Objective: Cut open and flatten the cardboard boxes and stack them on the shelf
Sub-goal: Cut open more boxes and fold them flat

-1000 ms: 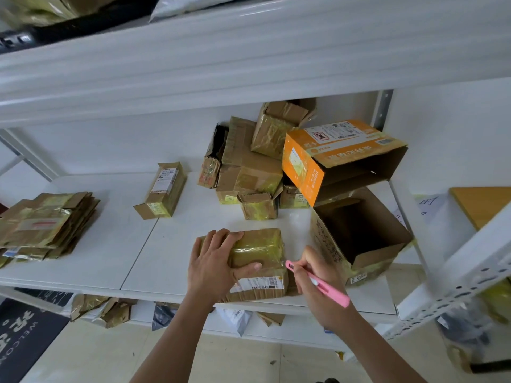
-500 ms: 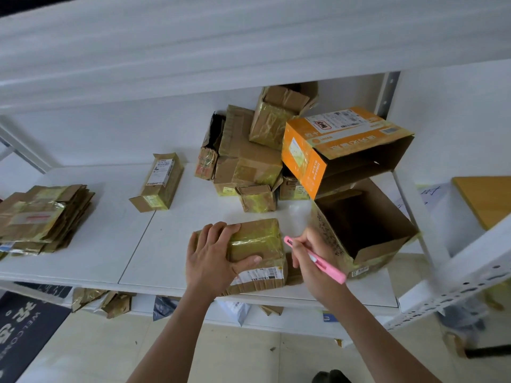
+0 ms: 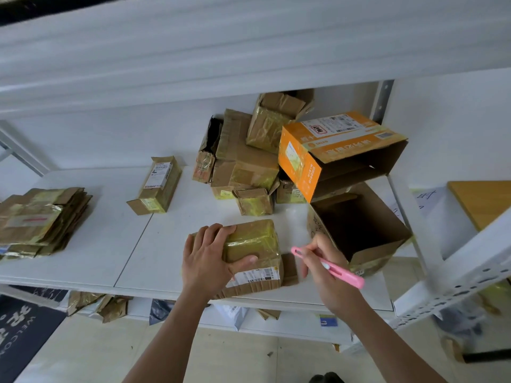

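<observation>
A small taped cardboard box [image 3: 255,244] with a white label sits at the front edge of the white shelf [image 3: 110,244]. My left hand [image 3: 208,257] grips its left side, fingers over the top and thumb on the front. My right hand [image 3: 325,272] holds a pink cutter [image 3: 329,266] just right of the box, its tip near the box's upper right corner. A stack of flattened boxes [image 3: 41,219] lies at the shelf's left end.
A pile of small taped boxes [image 3: 243,167] sits at the back, with an orange box [image 3: 331,150] lying open on its side. An open brown box [image 3: 359,230] stands at the right. One slim box [image 3: 156,186] lies alone. Scraps lie on the lower shelf.
My right hand with the pink cutter has lifted slightly away from the box's right side. My left hand keeps its grip on the box.
</observation>
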Motion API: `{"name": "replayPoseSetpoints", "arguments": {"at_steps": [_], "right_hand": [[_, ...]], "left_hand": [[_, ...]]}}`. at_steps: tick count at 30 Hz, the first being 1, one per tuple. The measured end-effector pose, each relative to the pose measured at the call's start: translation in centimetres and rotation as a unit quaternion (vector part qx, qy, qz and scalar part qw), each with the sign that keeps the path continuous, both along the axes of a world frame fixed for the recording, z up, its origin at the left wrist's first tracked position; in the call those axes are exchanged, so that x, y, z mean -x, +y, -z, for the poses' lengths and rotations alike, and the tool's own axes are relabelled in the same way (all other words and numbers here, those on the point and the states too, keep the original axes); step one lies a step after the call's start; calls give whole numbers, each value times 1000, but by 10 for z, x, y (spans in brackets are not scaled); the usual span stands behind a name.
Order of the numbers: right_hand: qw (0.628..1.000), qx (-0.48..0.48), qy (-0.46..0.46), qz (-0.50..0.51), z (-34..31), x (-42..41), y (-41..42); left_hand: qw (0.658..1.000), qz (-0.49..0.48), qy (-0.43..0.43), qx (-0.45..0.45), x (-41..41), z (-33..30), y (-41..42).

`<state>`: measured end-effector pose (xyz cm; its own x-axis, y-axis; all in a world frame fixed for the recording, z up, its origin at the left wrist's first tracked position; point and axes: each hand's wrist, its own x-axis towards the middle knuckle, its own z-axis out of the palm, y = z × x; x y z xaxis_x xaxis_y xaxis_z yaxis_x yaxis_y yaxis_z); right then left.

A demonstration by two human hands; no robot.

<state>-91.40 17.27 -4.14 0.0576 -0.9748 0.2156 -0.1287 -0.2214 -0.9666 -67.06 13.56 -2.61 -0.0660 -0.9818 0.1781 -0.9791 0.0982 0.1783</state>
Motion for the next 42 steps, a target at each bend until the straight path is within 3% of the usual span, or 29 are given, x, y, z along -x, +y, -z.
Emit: {"name": "replayPoseSetpoints", "arguments": {"at_steps": [3,17,25,28,31,35,38,42], "right_hand": [[999,10,-3,38,-4,-6,-16],[999,20,17,-20,14,-13,-5],[998,-20,44,-51,5,-1,-2],[998,-13,55,-11,8,-2,-8],[986,10,160,46,18,-8,-23],[948,-24,315,43,43,-15,-41],[927,-67,368,37,60,-22,-50],[905,-162,394,-13,79,-24,-59]], "left_hand": [[1000,-3,-3,3,2,1,-1],[1000,-8,3,9,1,4,-2],[1000,-8,5,-16,1,0,0],[992,-83,5,-90,3,-12,-9],[971,-200,-5,-127,-1,-29,-18],[949,-268,95,-138,-17,-35,-16],[918,-288,222,-159,-27,-30,-13],[884,-247,364,-157,-37,-28,-5]]}}
